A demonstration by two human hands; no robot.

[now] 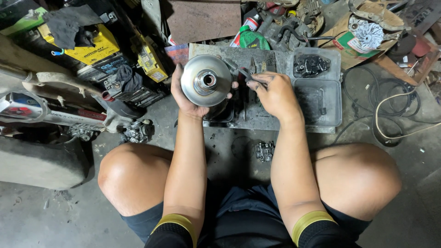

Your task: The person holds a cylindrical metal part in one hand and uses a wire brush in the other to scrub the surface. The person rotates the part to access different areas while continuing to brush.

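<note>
My left hand point(183, 94) grips a shiny round metal pulley disc point(206, 81) with a hollow hub at its centre, holding it face up above a dirty grey tray point(268, 118). My right hand point(272, 94) is beside it on the right, fingers closed on a small dark tool point(242, 72) whose tip points toward the disc's rim. Both forearms reach forward between my bare knees as I sit on the floor.
A clear plastic box point(319, 94) with dark parts sits right of the tray. A small metal part point(264, 150) lies on the concrete floor near my right arm. Yellow batteries point(89, 46) and a carburettor point(136, 132) crowd the left; cables point(390, 108) coil at the right.
</note>
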